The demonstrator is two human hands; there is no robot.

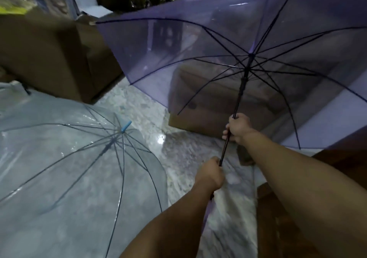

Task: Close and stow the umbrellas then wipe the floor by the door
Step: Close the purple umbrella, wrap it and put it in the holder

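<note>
Umbrellas first, biggest one up: the purple umbrella [228, 45] fills the upper right of the frame, canopy fully spread, so closing hasn't really happened yet as far as I can see. The clear umbrella [65, 158] sits open on the floor [139, 107] at lower left, untouched. My right hand [237, 127] has its fingers wrapped round the purple one's shaft mid-frame, and my left hand [210, 175] is curled tight round the lower end near the handle. So I'd say nothing's stowed, and wiping by the door is still all ahead.
</note>
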